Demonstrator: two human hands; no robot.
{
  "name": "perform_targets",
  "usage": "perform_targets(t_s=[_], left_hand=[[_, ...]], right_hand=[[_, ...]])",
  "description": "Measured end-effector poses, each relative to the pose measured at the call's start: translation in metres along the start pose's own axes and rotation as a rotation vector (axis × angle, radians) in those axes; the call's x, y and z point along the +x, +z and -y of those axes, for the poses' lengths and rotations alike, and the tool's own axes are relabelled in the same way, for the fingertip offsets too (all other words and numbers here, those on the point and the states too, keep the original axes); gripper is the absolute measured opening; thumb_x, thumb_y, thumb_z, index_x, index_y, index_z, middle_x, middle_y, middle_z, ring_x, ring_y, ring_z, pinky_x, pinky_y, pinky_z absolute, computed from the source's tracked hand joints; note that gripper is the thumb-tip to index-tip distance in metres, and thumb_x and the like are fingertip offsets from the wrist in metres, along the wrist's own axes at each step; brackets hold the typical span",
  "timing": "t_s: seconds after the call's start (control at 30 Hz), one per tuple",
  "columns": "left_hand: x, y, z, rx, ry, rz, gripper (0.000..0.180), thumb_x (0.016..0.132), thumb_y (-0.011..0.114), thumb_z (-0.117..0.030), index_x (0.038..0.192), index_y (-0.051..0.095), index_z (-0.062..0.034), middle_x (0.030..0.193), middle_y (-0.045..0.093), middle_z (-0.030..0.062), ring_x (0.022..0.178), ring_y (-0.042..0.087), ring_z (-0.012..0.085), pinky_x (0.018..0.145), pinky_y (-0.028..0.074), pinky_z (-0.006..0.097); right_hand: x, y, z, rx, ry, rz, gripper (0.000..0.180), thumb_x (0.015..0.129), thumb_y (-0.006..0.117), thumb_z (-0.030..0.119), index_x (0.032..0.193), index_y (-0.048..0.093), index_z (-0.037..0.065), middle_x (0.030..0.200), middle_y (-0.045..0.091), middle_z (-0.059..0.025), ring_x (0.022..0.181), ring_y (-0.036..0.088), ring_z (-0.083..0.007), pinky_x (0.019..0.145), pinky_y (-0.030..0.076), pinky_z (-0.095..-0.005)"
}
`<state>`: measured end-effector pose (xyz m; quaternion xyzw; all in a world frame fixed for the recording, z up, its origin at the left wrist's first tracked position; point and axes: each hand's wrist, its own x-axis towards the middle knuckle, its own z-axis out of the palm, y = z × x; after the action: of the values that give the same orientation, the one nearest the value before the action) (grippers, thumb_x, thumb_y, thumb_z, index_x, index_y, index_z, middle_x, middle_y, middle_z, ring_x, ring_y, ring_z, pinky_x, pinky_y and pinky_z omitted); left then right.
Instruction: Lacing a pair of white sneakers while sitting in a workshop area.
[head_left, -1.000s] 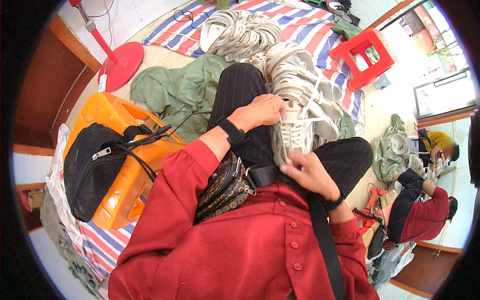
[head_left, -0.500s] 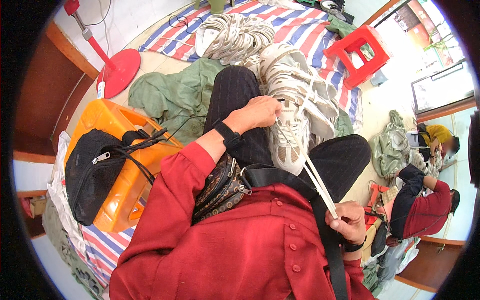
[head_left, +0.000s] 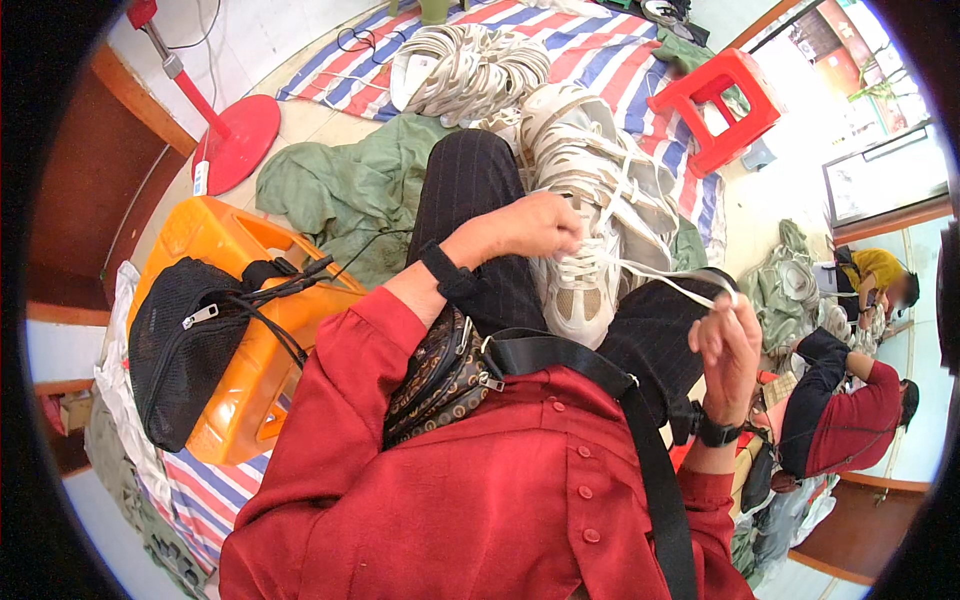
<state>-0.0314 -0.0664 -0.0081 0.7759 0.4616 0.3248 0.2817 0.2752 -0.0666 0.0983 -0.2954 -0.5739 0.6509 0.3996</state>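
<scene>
A white and beige sneaker [head_left: 580, 298] stands between my knees, toe toward me, with flat white laces over its tongue. My left hand [head_left: 535, 228] is closed against the upper side of its lacing; what its fingertips pinch is hidden. From the eyelets a white shoelace [head_left: 665, 274] runs slackly out to the right, past my right knee. Its far part is pinched in my right hand [head_left: 727, 345], which is raised off the shoe. More white sneakers [head_left: 590, 150] lie packed in a row directly behind this one.
A second heap of sneakers [head_left: 470, 75] rests on striped sheeting [head_left: 590, 55]. Green cloth [head_left: 335, 185] lies left of my knee. An orange stool [head_left: 215, 400] bearing a black mesh bag [head_left: 185, 350] is at my left, a red stool [head_left: 715, 110] far right. Two people sit at right.
My right hand has moved up and outward with the lace, which went from taut strands to a loose curve. My left hand has shifted slightly right along the sneaker.
</scene>
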Motion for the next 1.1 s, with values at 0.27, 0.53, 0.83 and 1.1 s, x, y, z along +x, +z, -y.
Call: perform_targets(t_s=[0.27,0.53,0.83,1.1], left_hand=[[0.006,-0.044,0.009,-0.821,-0.312,-0.963,0.010,0.085,0.057,-0.005,0.092,0.063,-0.0023,0.078,0.062,0.0042,0.069,0.060,0.0128,0.063,0.050,0.026],[-0.004,-0.038,0.055,0.061,-0.401,-1.407,0.041,0.074,0.058,-0.001,0.114,0.051,0.0015,0.115,0.054,0.0144,0.103,0.053,0.0256,0.096,0.039,0.034],[0.002,0.014,0.018,0.204,-0.037,-0.432,0.023,0.074,0.053,-0.005,0.096,0.061,-0.0051,0.097,0.060,0.0143,0.096,0.057,0.0329,0.087,0.046,0.041],[-0.006,0.019,0.027,0.216,-0.129,-0.219,0.028,0.073,0.051,-0.005,0.100,0.057,-0.0047,0.099,0.055,0.0144,0.100,0.054,0.0341,0.086,0.044,0.044]], right_hand=[[0.034,0.000,-0.056,-0.716,0.141,0.136,0.022,0.091,0.049,0.004,0.111,0.059,0.004,0.066,0.055,0.0001,0.055,0.048,-0.0060,0.051,0.040,-0.0205],[0.072,0.026,-0.075,-1.115,-0.127,0.257,0.023,0.086,0.051,0.006,0.108,0.060,0.007,0.069,0.061,-0.0163,0.064,0.063,-0.0327,0.059,0.048,-0.0389],[0.093,0.039,-0.106,-1.666,-0.505,0.426,0.022,0.081,0.053,0.006,0.103,0.054,0.010,0.074,0.060,-0.0116,0.068,0.063,-0.0305,0.057,0.048,-0.0422],[0.098,0.041,-0.109,-1.738,-0.390,0.504,0.015,0.078,0.054,0.006,0.092,0.048,0.005,0.068,0.062,-0.0144,0.064,0.064,-0.0334,0.056,0.048,-0.0444]])
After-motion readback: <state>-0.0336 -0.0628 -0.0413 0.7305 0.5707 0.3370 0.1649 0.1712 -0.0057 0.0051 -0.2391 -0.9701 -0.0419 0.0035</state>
